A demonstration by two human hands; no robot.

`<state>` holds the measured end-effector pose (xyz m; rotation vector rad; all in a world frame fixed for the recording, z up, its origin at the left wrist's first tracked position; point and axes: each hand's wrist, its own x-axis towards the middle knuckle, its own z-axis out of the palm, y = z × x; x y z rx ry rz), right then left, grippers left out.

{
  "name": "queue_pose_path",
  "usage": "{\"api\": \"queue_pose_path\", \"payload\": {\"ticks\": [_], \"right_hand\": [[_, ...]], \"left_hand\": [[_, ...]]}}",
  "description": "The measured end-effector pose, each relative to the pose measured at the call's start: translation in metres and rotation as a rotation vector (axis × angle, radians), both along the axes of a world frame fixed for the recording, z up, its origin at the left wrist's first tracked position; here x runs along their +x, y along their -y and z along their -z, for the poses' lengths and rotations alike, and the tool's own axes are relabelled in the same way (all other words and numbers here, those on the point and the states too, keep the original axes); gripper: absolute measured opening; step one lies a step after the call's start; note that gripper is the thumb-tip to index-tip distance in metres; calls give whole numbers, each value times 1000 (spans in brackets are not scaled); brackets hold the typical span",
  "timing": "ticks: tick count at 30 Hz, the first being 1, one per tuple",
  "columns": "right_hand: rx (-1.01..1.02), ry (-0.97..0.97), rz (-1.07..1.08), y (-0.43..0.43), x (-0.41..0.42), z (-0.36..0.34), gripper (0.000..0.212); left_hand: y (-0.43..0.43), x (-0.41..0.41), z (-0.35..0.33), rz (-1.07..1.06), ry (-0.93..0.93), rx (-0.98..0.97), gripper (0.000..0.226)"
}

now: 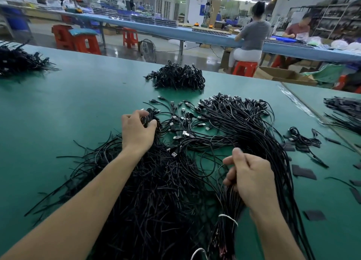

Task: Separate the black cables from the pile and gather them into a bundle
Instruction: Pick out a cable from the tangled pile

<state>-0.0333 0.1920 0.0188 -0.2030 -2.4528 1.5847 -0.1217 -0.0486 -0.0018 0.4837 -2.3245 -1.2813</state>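
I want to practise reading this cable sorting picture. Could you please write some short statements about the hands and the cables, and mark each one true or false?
1. The left hand grips a clump of cable ends. True.
2. The right hand lies flat and empty on the table. False: its fingers curl round black cables.
3. A white tie binds those black cables below the right hand. True.
4. The table top is red. False: it is green.
5. A separate heap of black cables lies farther back on the table. True.
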Motion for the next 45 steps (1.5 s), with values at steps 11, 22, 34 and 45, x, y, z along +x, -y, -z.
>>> {"api": "queue_pose_path", "payload": {"ticks": [11, 22, 34, 45], "right_hand": [[561, 96, -116, 37, -29, 15, 51], [-1058, -9, -570, 27, 15, -42, 28], [-538, -3, 36, -15, 0, -16, 25], [221, -452, -320, 14, 20, -32, 22]], "left_hand": [[-43, 50, -7, 442, 99, -142, 28], [-48, 61, 3, 750, 18, -247, 94], [-49, 72, -16, 421, -469, -214, 34], [-59, 94, -49, 531, -323, -118, 44]]}}
